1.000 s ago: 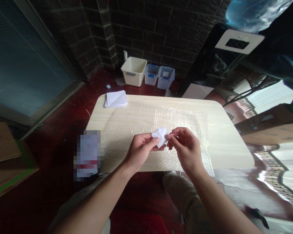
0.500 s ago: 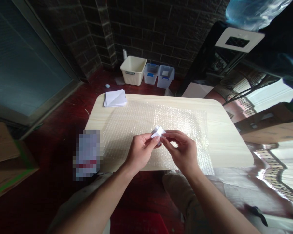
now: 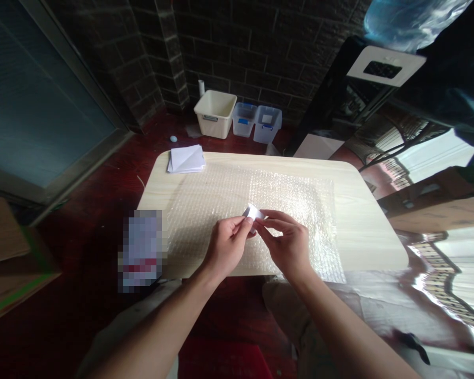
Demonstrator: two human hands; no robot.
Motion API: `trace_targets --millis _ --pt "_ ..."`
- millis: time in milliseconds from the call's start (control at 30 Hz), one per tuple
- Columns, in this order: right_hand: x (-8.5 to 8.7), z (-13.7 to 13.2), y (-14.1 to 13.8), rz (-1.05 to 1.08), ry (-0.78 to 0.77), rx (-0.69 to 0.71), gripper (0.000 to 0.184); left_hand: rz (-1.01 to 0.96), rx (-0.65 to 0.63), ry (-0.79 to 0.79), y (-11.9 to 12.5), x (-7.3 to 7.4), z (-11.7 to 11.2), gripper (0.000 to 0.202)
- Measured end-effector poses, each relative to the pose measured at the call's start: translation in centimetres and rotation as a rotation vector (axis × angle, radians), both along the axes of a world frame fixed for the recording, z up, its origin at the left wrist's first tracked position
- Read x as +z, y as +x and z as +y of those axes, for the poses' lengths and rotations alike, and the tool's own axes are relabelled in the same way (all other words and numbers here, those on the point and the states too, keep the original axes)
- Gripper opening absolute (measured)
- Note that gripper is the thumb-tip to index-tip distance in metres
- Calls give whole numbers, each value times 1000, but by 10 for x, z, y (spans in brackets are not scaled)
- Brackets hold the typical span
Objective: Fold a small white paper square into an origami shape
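Note:
A small piece of folded white paper [image 3: 253,211] is held up over the table, between my two hands. My left hand [image 3: 229,242] pinches its left and lower side with thumb and fingers. On the other side, my right hand [image 3: 287,241] grips the paper's right edge, thumb and forefinger closed on it. The fingertips cover the lower part of the paper, so its full shape is hidden. Beneath both hands a sheet of bubble wrap [image 3: 209,205] lies across the pale wooden table [image 3: 373,231].
A stack of white paper [image 3: 186,159] lies at the table's far left corner. Behind the table, a cream bin [image 3: 217,116] and two clear plastic boxes [image 3: 244,120] stand on the floor. Cardboard boxes [image 3: 442,205] are at the right. A pixelated patch covers something at the left edge.
My right hand has shifted a little left and inward. The paper's upper flaps now look folded or turned differently, and less of it shows. My left hand has barely moved.

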State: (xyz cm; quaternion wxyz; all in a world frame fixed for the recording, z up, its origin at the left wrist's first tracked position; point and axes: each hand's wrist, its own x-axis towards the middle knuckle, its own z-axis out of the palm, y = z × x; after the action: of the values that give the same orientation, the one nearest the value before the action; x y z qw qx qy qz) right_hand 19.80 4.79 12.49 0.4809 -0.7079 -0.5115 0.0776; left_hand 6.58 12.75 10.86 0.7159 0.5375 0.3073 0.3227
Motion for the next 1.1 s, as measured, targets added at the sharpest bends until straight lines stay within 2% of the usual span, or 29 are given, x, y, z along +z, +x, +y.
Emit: trace_targets --millis 100,267,367,600,900,1000,1100 --pt "-3 2 -1 8 -7 7 12 -32 45 -81 -1 -3 1 39" --pt "-5 4 -1 0 25 19 13 -136 96 -370 -1 2 8 39" --pt "-4 4 -2 7 61 32 13 -178 45 -522 -2 6 13 27" --pt "-1 3 0 24 129 79 14 -233 -102 -635 -7 10 20 8" --pt "5 1 0 6 189 169 15 -195 -187 -695 -13 10 27 7" --pt "3 1 -1 -32 173 134 14 -182 -131 -588 -11 10 24 8" --pt "-1 1 -1 -94 140 91 13 -181 -34 -428 -9 8 19 22"
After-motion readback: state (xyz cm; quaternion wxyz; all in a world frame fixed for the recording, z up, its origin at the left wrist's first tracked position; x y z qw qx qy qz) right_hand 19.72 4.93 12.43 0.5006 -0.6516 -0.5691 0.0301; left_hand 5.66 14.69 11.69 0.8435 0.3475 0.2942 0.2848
